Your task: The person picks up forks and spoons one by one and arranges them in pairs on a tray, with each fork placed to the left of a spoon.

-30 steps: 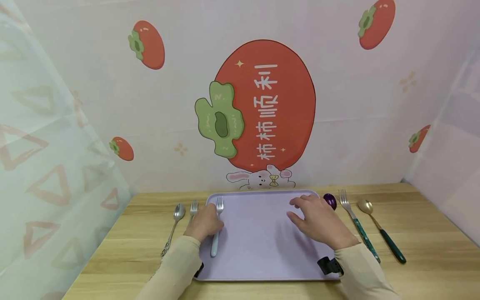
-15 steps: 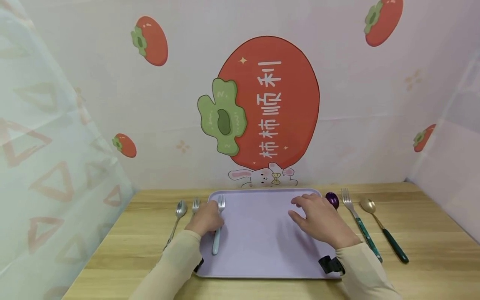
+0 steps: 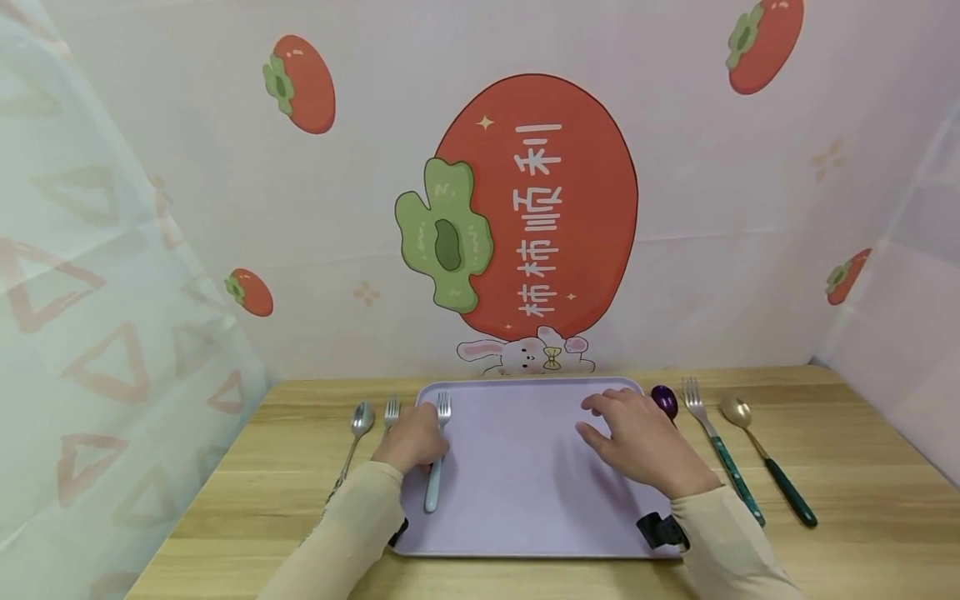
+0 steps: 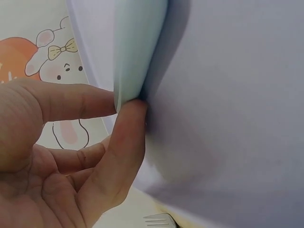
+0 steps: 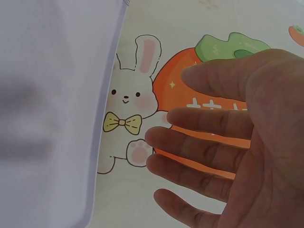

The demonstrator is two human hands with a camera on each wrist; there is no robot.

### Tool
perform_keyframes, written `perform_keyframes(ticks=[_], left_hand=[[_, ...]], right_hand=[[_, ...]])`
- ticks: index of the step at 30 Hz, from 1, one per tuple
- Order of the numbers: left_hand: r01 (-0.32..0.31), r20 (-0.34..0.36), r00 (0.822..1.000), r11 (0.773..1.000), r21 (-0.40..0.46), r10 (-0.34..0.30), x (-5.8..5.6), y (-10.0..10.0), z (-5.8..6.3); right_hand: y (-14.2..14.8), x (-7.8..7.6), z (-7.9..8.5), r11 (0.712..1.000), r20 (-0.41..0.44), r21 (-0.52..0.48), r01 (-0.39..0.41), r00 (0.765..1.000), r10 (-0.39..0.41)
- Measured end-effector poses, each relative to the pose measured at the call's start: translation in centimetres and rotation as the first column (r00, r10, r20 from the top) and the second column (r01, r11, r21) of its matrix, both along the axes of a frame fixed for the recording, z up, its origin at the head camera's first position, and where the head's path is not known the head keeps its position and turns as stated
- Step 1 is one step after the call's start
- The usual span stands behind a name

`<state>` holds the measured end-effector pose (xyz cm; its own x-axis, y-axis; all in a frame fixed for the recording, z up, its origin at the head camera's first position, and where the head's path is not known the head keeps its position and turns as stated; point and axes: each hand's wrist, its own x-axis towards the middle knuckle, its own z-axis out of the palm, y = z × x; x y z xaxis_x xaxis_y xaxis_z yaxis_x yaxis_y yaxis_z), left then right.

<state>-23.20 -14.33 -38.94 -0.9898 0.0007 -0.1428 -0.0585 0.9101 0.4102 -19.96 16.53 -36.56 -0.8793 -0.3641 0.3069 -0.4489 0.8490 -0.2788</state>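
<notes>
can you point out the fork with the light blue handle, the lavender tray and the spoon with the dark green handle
Light-blue-handled fork (image 3: 434, 487): head view, on its handle
Lavender tray (image 3: 510, 475): head view, on its bare floor
Dark-green-handled spoon (image 3: 780, 479): head view, on its handle

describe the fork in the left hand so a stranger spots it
Find the lilac tray, then the left hand near its left edge, pinching the pale-blue-handled fork. Only that fork is over the tray; the leftmost fork and teal-handled fork lie outside.

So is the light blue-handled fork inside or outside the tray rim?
Inside: in the head view, both ends of the light blue-handled fork show within the tray rim.
</notes>
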Motion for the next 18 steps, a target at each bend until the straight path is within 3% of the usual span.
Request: perform_keyframes(ticks=[18], left_hand=[[-0.002,-0.024,1.0,1.0,-0.01,0.002,0.31,0.43,-0.14]], right_hand=[[0.09,0.09,-0.01,1.0,-0.018,-0.002,-0.011,1.0,0.011]])
